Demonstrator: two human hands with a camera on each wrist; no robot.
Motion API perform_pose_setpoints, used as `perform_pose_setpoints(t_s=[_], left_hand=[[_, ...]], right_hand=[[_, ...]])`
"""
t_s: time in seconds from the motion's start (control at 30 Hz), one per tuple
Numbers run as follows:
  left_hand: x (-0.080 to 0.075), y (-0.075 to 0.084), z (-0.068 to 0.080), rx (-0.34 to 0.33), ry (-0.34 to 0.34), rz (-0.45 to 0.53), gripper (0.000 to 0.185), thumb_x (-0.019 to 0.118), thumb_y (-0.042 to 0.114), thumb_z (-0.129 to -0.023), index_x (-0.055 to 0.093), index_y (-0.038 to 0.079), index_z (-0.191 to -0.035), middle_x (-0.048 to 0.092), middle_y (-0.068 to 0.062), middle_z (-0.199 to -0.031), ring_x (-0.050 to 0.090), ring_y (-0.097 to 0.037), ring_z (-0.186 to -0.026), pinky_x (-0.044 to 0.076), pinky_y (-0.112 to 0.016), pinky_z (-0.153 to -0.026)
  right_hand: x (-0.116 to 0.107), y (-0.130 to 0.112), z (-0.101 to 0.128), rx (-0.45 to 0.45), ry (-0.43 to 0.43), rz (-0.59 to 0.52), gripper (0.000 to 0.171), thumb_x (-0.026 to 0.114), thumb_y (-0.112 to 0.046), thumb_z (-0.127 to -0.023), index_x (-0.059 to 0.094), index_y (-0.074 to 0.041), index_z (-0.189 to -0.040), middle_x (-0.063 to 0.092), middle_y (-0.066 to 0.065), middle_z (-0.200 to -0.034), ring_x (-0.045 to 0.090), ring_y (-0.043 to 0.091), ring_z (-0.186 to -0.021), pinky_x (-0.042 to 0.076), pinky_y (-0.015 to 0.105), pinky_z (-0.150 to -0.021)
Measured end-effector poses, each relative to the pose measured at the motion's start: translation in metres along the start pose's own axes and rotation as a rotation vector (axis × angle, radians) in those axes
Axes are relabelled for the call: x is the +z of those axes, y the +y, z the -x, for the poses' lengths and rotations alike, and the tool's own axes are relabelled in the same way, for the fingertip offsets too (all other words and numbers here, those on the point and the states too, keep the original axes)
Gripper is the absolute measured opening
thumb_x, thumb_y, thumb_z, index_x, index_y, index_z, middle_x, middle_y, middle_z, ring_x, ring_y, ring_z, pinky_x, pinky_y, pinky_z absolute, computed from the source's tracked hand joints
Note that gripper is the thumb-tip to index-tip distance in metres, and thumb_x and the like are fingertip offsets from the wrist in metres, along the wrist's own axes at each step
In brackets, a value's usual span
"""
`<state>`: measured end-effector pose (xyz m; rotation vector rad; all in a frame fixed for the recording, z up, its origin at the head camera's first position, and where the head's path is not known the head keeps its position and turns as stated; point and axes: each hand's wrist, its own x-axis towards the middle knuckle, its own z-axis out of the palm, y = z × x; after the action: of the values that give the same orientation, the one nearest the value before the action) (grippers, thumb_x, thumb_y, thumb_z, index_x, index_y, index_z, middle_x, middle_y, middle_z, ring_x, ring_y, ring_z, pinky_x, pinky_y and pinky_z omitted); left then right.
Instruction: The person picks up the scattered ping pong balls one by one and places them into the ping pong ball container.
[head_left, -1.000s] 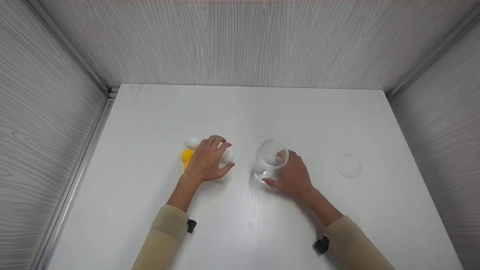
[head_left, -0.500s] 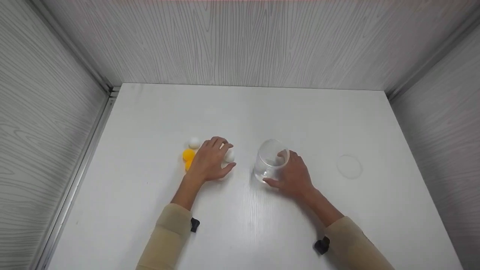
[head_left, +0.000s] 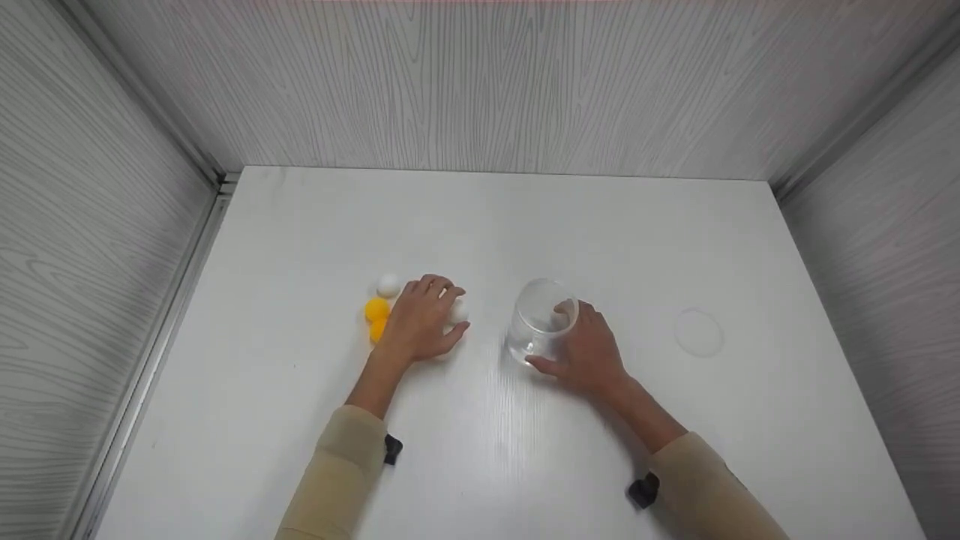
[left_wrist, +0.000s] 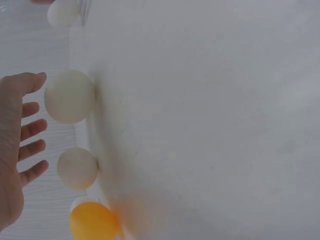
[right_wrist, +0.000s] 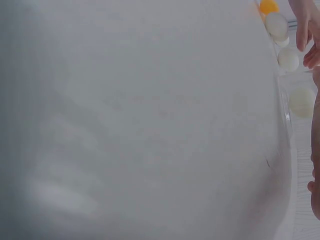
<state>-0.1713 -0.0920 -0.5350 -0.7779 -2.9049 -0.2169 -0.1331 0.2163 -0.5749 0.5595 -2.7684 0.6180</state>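
Note:
My left hand (head_left: 424,319) hovers over a group of table tennis balls left of centre, its fingers spread and gently bent. One white ball (head_left: 458,312) shows between thumb and fingers; in the left wrist view a white ball (left_wrist: 70,96) lies right by the thumb tip. Two orange balls (head_left: 377,310) and another white ball (head_left: 388,285) lie along the hand's outer side. My right hand (head_left: 589,349) grips a clear plastic cup (head_left: 525,337) from the right, its mouth tilted slightly. In the right wrist view a white ball (right_wrist: 302,102) shows behind the cup's clear wall.
To the right of the cup a thin clear ring, like a lid (head_left: 721,330), lies flat on the white table (head_left: 480,465). Grey wood-grain panels (head_left: 480,90) stand behind the table and along both sides.
My left hand has shifted slightly to the right and toward me, uncovering more of the orange balls. The right hand and the cup stay where they were.

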Motion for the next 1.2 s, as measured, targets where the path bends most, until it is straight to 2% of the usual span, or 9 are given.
perform_pose_setpoints(t_s=[0.57,0.97,1.2], left_hand=[[0.0035,-0.0011,-0.0039,-0.034,-0.052,0.011,0.043,0.061,0.041,-0.102,0.066,0.013,-0.134,0.068,-0.011,-0.134,0.06,-0.033,-0.13,0.049,-0.051,-0.115],[0.0055,0.0,-0.0049,-0.04,-0.06,-0.031,0.041,0.061,0.041,-0.102,0.067,0.012,-0.13,0.071,-0.012,-0.13,0.062,-0.034,-0.126,0.049,-0.053,-0.114],[0.0062,0.0001,-0.0059,-0.054,-0.085,-0.043,0.041,0.06,0.042,-0.103,0.067,0.012,-0.131,0.071,-0.013,-0.131,0.063,-0.035,-0.125,0.049,-0.054,-0.114]], right_hand=[[-0.0007,-0.0012,-0.0011,0.042,-0.031,-0.027,0.092,0.085,-0.061,-0.072,0.055,0.002,-0.131,0.064,0.017,-0.125,0.061,0.037,-0.117,0.054,0.053,-0.101],[0.0019,0.0008,-0.0022,0.074,-0.048,-0.035,0.094,0.084,-0.064,-0.07,0.055,0.002,-0.131,0.065,0.017,-0.123,0.062,0.037,-0.114,0.054,0.052,-0.099],[0.0034,0.004,-0.0025,0.063,-0.048,-0.028,0.094,0.083,-0.065,-0.07,0.055,0.001,-0.13,0.065,0.016,-0.122,0.061,0.036,-0.114,0.054,0.052,-0.099]])
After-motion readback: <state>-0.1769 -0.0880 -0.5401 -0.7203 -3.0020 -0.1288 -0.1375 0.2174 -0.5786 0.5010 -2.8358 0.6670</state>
